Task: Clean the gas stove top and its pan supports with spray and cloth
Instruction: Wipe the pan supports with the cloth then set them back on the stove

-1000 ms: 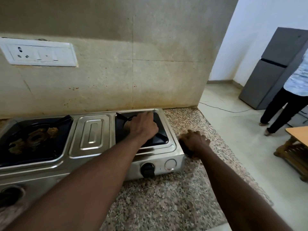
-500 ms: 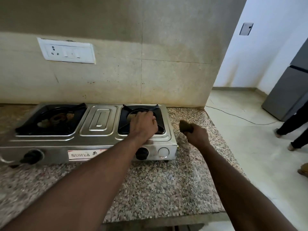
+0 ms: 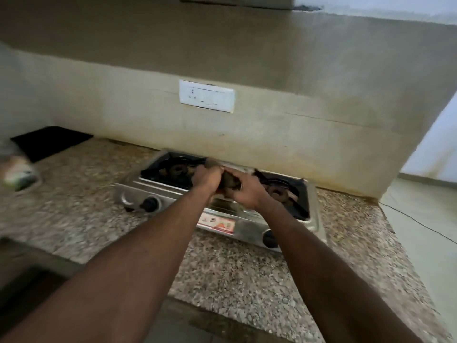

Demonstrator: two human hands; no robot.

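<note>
Both hands were in over the middle of the gas stove (image 3: pixel 247 230), and they had met: the left hand (image 3: pixel 206 178) and the right hand (image 3: pixel 246 194) were each curled round a dark, bunched cloth (image 3: pixel 228 183), gripping it between them just above the steel centre panel. The frame was smeared with motion, so the exact lie of the fingers couldn't be called. On progress, it looked like early days: the black pan supports (image 3: pixel 298 206) sat in place on both sides, over the left burner (image 3: pixel 176 170) and the right burner (image 3: pixel 278 193), so none had been lifted off for cleaning, and no wet sheen or foam showed on the top. The wiping of the top and the supports all looked to be left to do. No spray bottle could be picked out for certain; a blurred white-and-green object (image 3: pixel 18 178) at the far left edge might have been it, but that couldn't be told. The stove stood at a slant on a speckled granite surface (image 3: pixel 74 214), pushed close to a stained beige wall (image 3: pixel 272 134) with a white switch plate (image 3: pixel 206 96) above it. A flat black mat (image 3: pixel 50 142) lay at the back left corner. Off to the right the surface ended, and a pale floor (image 3: pixel 425 256) ran away with a thin cable (image 3: pixel 418 222) trailing across it.
</note>
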